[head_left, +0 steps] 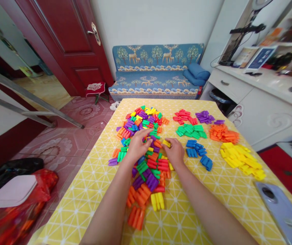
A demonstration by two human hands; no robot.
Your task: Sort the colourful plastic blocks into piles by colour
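Note:
A long heap of mixed coloured plastic pieces (pixel 151 180) lies on the yellow patterned tablecloth (pixel 90 190). My left hand (pixel 139 144) rests over the heap's middle, fingers apart, with no piece visible in its grasp. At the heap's right edge, my right hand (pixel 174 149) pinches a yellow piece (pixel 166 143). To the right are single-colour piles: red (pixel 183 116), purple (pixel 205 117), green (pixel 191 130), orange (pixel 223 133), blue (pixel 195 148) and yellow (pixel 240 160).
A phone (pixel 281 211) lies at the table's right edge. Beyond the table stands a blue patterned sofa (pixel 158 75). A white cabinet (pixel 271 88) is at the right. Bags (pixel 46 183) and a small red stool (pixel 96 89) are on the floor at the left.

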